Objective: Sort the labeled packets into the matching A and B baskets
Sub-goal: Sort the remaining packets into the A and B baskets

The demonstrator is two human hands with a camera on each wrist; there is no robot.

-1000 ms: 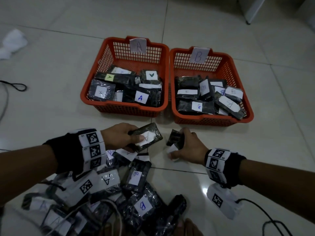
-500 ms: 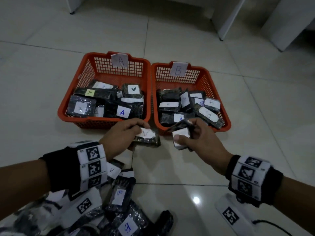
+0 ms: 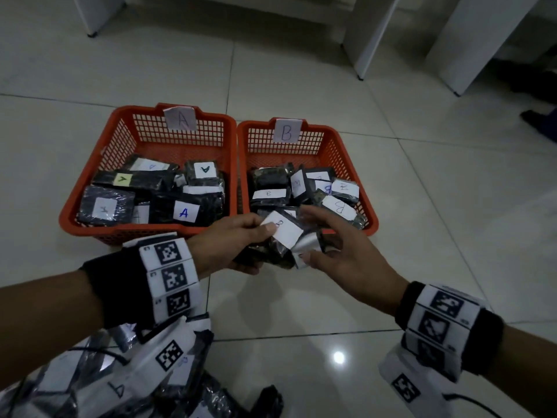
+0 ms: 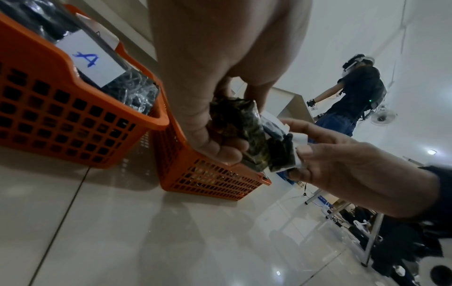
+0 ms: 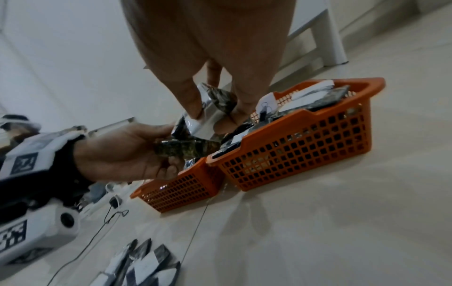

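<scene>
Glossy pale square floor tiles (image 3: 301,95) with thin dark grout lines spread everywhere; a bright ceiling-light reflection (image 3: 338,357) glints at five o'clock; white furniture legs (image 3: 372,34) stand at one o'clock; plain white walls (image 4: 415,58) rise behind; a white wall fan (image 4: 383,116) hangs at three o'clock.

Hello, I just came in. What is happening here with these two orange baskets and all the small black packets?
A person is sorting labeled packets on the floor. The left hand holds a dark packet with a white label marked B, just in front of the B basket. The right hand pinches a second packet beside it. The A basket and the B basket each already hold many packets. An unsorted pile remains near the person.
</scene>
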